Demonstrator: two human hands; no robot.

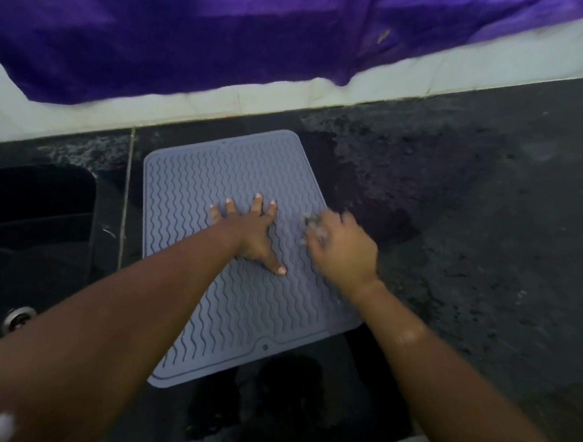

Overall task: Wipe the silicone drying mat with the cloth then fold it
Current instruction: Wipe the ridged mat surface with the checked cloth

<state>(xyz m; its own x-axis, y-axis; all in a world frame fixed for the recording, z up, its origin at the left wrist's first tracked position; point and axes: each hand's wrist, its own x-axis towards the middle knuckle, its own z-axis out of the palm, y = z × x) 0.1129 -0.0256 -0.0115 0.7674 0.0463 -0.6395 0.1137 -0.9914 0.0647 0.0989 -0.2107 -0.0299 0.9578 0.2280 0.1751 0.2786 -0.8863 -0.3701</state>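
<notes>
I see a black sink (34, 216) sunk into the dark counter (471, 227) just left of the grey silicone drying mat (212, 177), its metal drain (18, 318) beside my left forearm. Purple fabric (238, 36) hangs over the pale wall (276, 98) behind. The mat lies flat, between the sink and a wide, wet-streaked stretch of counter on the right. My left hand (253, 233) presses on the mat's middle, fingers straight and spread. My right hand (345, 251), blurred, is bunched around a small cloth (312, 221) at the mat's right edge. The far edge stops short of the wall; the near edge lies back from the counter's front.
</notes>
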